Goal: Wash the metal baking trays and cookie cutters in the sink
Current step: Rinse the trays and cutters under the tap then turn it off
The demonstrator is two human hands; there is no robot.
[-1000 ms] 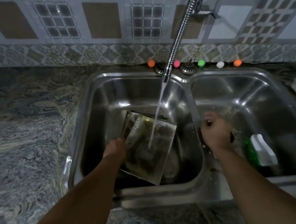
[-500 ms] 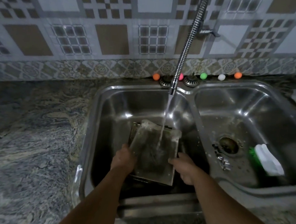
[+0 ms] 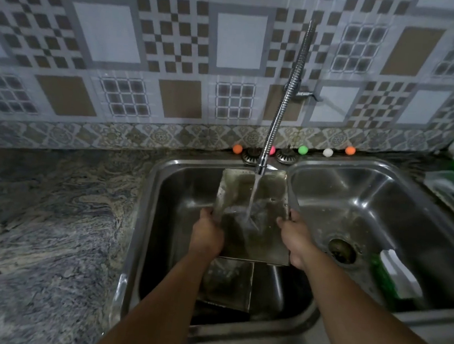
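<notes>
Home kitchen, sink area. Double-bowl stainless steel sink (image 3: pixel 381 170) set into a swirled grey granite tabletop (image 3: pixel 43 223). Flexible coiled metal faucet (image 3: pixel 285 99) fixed to the wall, water running into the left bowl. Backsplash of patterned wall tiles (image 3: pixel 175 36), checker and grid motifs in brown, white and grey, with an ornate border strip below. Two sink strainers (image 3: pixel 285 156) lie on the back ledge. Green and white scrubbing sponge (image 3: pixel 396 277) in the right bowl near the drain (image 3: pixel 341 251).
</notes>
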